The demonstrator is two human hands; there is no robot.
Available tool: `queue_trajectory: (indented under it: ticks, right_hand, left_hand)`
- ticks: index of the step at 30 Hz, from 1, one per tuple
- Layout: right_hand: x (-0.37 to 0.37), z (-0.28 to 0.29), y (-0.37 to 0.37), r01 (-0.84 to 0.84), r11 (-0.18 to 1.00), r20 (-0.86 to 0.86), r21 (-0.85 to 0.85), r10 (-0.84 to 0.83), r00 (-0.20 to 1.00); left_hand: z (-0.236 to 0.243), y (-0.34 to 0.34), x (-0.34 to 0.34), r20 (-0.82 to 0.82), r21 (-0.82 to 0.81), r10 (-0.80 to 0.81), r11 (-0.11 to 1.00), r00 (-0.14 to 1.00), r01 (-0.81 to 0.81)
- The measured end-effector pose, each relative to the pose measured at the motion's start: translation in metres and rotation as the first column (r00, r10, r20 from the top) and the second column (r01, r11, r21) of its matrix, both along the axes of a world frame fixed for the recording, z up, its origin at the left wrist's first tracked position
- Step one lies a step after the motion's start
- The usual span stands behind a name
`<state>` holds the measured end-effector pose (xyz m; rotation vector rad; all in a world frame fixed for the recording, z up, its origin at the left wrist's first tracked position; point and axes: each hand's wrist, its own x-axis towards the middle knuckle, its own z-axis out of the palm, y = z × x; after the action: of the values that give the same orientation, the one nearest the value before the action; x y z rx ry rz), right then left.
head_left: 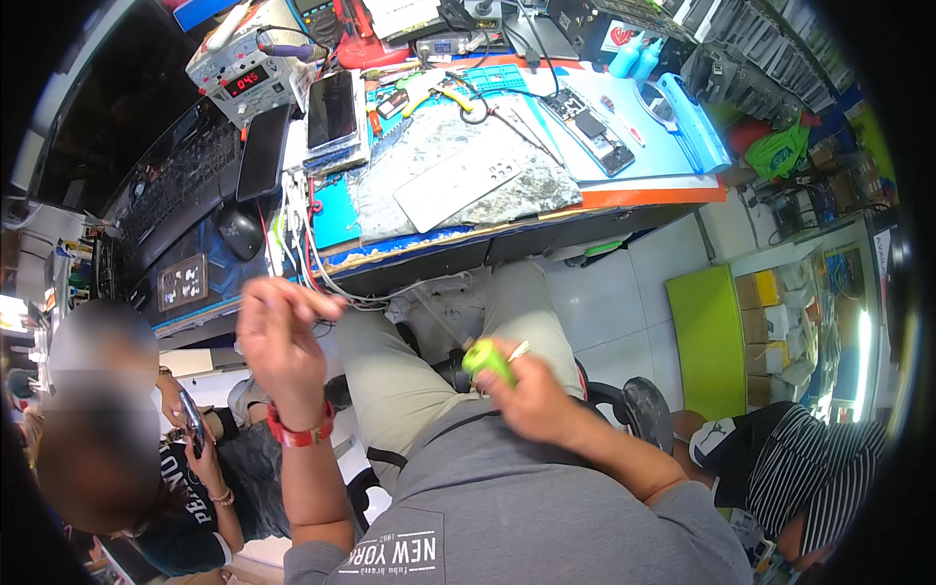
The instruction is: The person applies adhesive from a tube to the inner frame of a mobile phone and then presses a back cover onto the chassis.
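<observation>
My right hand, in front of my lap, is wrapped round a bright green, rounded thing whose kind I cannot make out. A pale, see-through strip shows just beyond it, over my legs. A small white tip sticks out by the fingers. My left hand is raised left of my lap, fingertips pressed together; what they hold, if anything, is too small to see. Across the workbench edge from my hands, a white phone back panel lies on a grey, stained mat.
An opened phone lies on the blue sheet at right. Two dark phones, one of them, sit near the mouse and keyboard. A power supply stands behind. White cables hang over the edge. People sit on both sides.
</observation>
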<state>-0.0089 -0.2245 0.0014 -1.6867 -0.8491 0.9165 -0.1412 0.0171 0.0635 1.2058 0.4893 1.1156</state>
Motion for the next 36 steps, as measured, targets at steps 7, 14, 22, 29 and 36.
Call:
queue_trajectory:
  ticks: [7,14,22,29,36]
  right_hand:
    - [0.135,0.046,-0.019,0.389,0.917,0.131,0.088,-0.397,0.908]
    - [0.317,0.055,-0.011,0.539,0.838,0.922,0.079,-0.268,0.281]
    - [0.381,0.038,0.050,0.570,0.808,0.981,-0.146,0.042,0.192]
    - [0.366,0.032,0.051,0.641,0.767,0.999,-0.030,0.050,-0.013]
    - [0.307,0.031,0.044,0.224,0.962,0.958,0.156,-0.202,0.201]
  left_hand:
    - [-0.081,-0.061,-0.025,-0.226,-0.119,-0.302,0.952,0.926,0.281]
    - [-0.101,-0.075,-0.032,-0.625,0.061,-0.173,0.961,0.761,0.269]
    - [-0.108,-0.074,-0.037,-0.794,0.285,0.063,0.917,0.605,0.279]
    - [-0.104,-0.064,-0.027,-0.802,0.483,0.217,0.784,0.556,0.391]
    - [-0.039,-0.017,0.073,-0.649,0.738,0.376,0.523,0.661,0.426]
